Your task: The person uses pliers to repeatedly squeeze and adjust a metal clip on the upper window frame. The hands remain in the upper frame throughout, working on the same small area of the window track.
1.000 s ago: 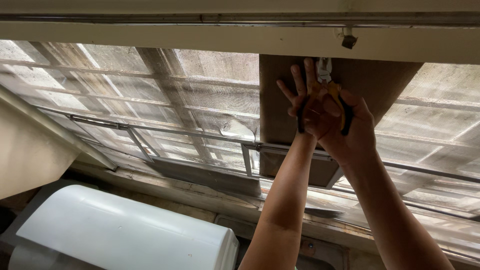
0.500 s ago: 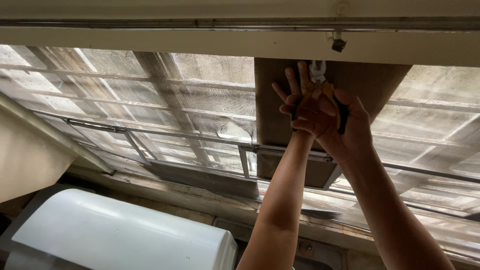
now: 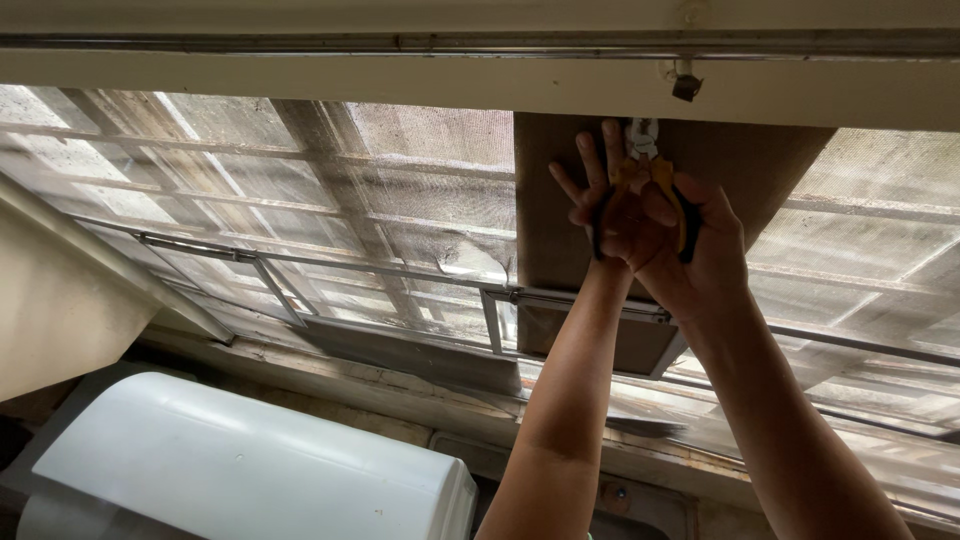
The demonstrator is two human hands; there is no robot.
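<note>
**Pliers creep up to the top of the brown panel**

Compared with a second ago, both hands have risen a little toward the pale beam (image 3: 480, 85), and the pliers' metal nose now sits just beneath it, close to the small dark fitting (image 3: 686, 86) hanging there. The pliers (image 3: 645, 165), yellow-and-black handled, point upward in front of the brown board (image 3: 545, 220) that covers part of the mesh window (image 3: 300, 200). The right hand (image 3: 690, 240) is curled around the handles, squeezing them. The left hand (image 3: 600, 195) stays beside it with fingers spread upward against the board, its palm touching the near handle. Whether the jaws actually bite anything cannot be told. Judging by the small lift, the work appears centred on the board's top edge. A white appliance (image 3: 240, 470) lies below, well apart.
</note>
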